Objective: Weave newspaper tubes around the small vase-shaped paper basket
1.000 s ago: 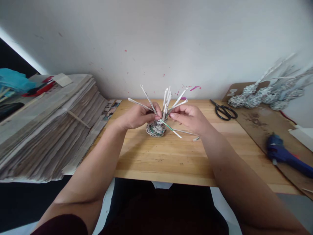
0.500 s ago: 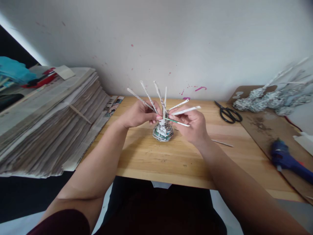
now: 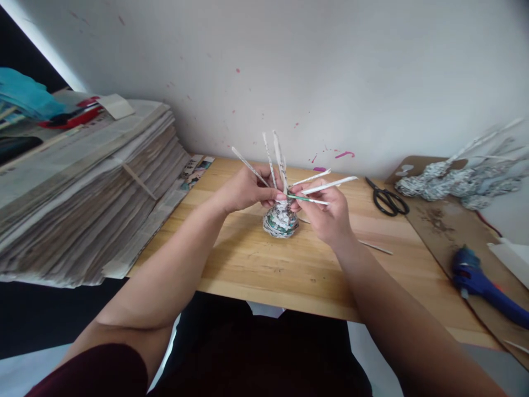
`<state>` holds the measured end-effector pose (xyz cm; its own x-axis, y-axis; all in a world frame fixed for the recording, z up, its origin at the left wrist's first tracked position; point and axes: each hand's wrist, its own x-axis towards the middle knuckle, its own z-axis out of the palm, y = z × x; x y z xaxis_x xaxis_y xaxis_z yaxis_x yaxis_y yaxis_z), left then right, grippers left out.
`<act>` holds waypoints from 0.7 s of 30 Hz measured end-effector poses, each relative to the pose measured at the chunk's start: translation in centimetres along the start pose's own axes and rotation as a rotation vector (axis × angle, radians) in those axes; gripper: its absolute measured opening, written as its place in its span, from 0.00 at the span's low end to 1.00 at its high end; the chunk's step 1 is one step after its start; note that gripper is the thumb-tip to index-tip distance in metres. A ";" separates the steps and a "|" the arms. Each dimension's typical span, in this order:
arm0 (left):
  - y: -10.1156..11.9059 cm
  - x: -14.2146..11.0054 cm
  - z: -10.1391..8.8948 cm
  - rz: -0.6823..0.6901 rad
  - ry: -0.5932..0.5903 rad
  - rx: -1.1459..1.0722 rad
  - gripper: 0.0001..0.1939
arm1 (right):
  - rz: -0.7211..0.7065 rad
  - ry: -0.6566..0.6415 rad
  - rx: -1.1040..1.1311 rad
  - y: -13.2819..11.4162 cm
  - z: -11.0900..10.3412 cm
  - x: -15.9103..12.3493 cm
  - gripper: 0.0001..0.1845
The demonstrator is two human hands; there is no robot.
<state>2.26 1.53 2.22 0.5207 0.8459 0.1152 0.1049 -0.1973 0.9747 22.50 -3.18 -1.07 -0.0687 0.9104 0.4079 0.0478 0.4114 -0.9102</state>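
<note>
One newspaper stack (image 3: 103, 204) stands left of the one woven paper piece (image 3: 281, 223) on the table (image 3: 256, 264); at the piece's neck the left hand (image 3: 252, 190) pinches, thumb against fingers, where at least six paper strips (image 3: 329, 185) fan out. Just right of the piece, the right hand (image 3: 330, 218) bends its fingers among the strips, exact grip hidden; farther right lie one pair of scissors (image 3: 377, 191) and one glue gun (image 3: 475, 279).

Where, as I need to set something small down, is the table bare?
Bare tabletop lies between the woven piece and the near edge, with another patch between the thin stick and the cardboard. It is crowded at left by the paper stack, and at right around the glue gun and other woven pieces.
</note>
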 end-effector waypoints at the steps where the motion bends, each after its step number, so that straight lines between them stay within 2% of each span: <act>1: 0.1 0.0 0.1 -0.007 0.019 0.002 0.14 | -0.011 0.000 -0.001 0.0 0.0 0.0 0.12; 8: 0.6 -0.3 0.7 -0.030 0.083 0.049 0.12 | -0.046 -0.014 -0.051 -0.3 0.0 -0.3 0.10; 14: 0.4 -0.3 1.5 -0.044 0.141 -0.049 0.19 | -0.037 0.028 0.008 -0.1 0.3 -0.4 0.09; 21: 0.4 -0.2 1.8 -0.080 0.165 -0.186 0.24 | 0.016 0.122 0.078 0.5 0.7 -0.2 0.13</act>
<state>3.73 0.39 2.26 0.3700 0.9276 0.0513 -0.0258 -0.0449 0.9987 21.88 -3.21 -1.69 0.0538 0.9172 0.3948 -0.0304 0.3967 -0.9175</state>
